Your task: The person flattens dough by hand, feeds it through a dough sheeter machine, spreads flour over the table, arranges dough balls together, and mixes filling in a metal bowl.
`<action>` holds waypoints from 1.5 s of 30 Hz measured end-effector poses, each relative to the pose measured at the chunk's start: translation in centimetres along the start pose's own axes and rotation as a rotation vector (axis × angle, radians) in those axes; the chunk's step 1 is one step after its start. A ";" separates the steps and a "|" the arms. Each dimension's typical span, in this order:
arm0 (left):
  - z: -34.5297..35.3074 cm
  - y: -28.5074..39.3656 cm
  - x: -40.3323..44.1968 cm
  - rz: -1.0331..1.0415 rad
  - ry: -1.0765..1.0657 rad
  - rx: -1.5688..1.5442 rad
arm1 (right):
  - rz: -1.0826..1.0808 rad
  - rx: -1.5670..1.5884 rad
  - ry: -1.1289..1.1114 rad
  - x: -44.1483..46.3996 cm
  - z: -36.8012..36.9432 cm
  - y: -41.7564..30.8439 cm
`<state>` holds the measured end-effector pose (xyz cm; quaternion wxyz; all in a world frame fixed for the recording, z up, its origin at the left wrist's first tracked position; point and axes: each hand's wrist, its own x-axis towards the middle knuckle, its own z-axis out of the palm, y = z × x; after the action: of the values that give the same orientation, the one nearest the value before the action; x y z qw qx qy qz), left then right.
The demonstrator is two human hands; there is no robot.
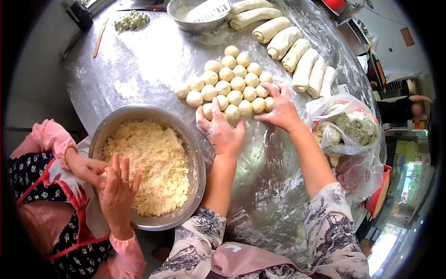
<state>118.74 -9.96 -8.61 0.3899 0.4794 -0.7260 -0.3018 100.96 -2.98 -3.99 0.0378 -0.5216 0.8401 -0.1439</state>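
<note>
Many pale round dough balls (237, 83) lie packed together in rows on the floured metal table (162, 69). My left hand (222, 128) rests at the near left edge of the group, its fingers spread and touching the front balls. At the near right corner, my right hand (281, 109) has its thumb and fingers apart around the outer balls, touching them. Neither hand is closed on a ball. To the left of my left forearm stands a large steel bowl (197, 195) of crumbly yellowish filling (148, 167).
Thick dough rolls (304, 69) line the back right. A metal bowl (179, 18) with flour and a white scraper (211, 10) is at the back. Plastic bags of dough (357, 125) lie right. A co-worker's hands (116, 190) are over the large bowl's left side; another person stands far right.
</note>
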 end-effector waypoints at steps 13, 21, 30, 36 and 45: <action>-0.8 1.9 1.8 -0.012 -0.137 0.171 | -0.074 -0.008 -0.092 0.2 -0.2 -1.5; -0.2 1.6 2.6 0.045 -0.213 0.254 | -0.100 0.035 -0.086 0.7 0.4 -1.1; -2.4 1.9 -1.2 0.071 -0.242 0.260 | -0.048 0.115 0.024 -3.6 0.7 -2.5; -3.2 3.6 1.1 -0.115 -0.549 0.444 | 0.054 -0.047 -0.113 -3.1 -0.2 -2.9; -3.6 2.4 -2.2 0.032 -0.435 0.266 | -0.041 0.142 -0.047 -6.7 0.6 -2.2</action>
<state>121.26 -7.30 -5.45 0.1628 0.4388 -0.8335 -0.2937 106.03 1.93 -4.54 0.0917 -0.5381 0.8157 -0.1915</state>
